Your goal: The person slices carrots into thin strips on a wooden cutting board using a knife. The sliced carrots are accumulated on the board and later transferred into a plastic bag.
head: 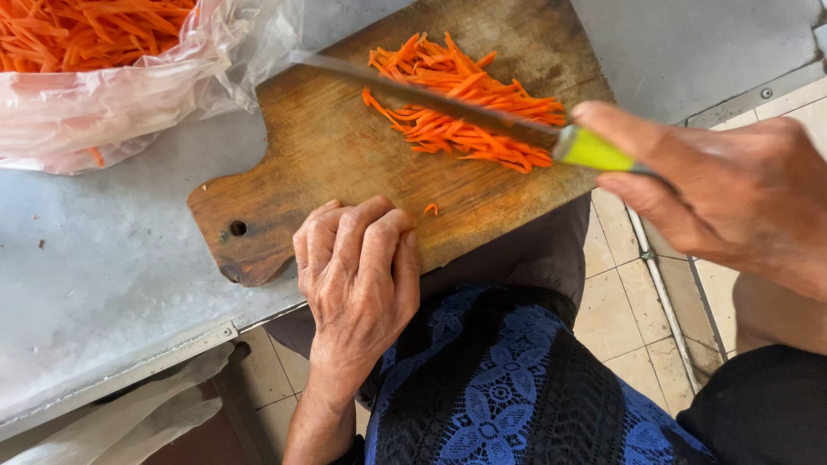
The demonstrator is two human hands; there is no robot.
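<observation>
Upper left of my view: clear plastic bag (129, 95) stuffed with shredded carrot, on the grey metal table (95, 275). Beige floor tiles (616, 314) below. More pale plastic (129, 418) hangs under the table edge. Blue and black lace fabric (500, 387) over my lap.
</observation>
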